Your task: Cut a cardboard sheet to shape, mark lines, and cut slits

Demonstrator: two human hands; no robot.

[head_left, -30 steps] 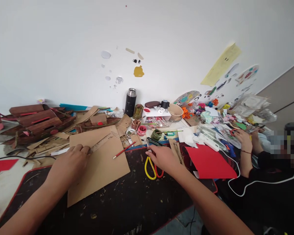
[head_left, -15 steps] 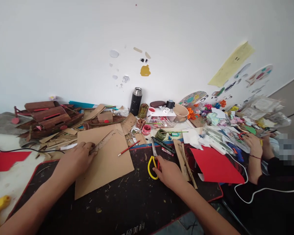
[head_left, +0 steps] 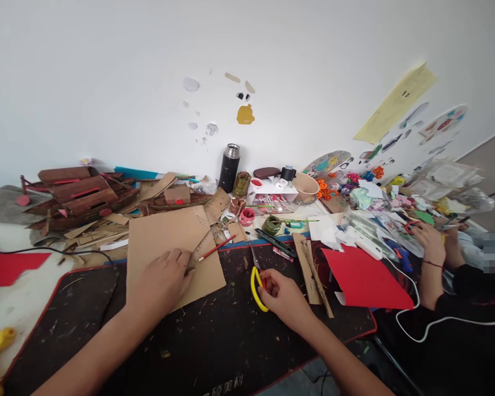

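A sheet of brown cardboard (head_left: 148, 231) lies at an angle on the dark mat. My left hand (head_left: 163, 278) is over it, fingers closed on one end of a clear ruler (head_left: 202, 245) that points up and right. The red pencil (head_left: 217, 247) rests across the cardboard's right edge. My right hand (head_left: 282, 294) grips scissors with yellow handles (head_left: 256, 289) by one handle, their blades pointing away from me on the mat. A dark green utility knife (head_left: 276, 242) lies just beyond.
Brown boat models (head_left: 84, 192) and scraps stand at the back left. A black flask (head_left: 229, 169), small jars, cardboard strips (head_left: 309, 269) and red paper (head_left: 367, 278) lie further right. Another person's hand (head_left: 429, 242) is at the far right, near a white cable (head_left: 416, 294).
My left hand has moved right and nearer to me, over the cardboard, and the ruler has shifted right with it. My right hand and the scissors have moved slightly.
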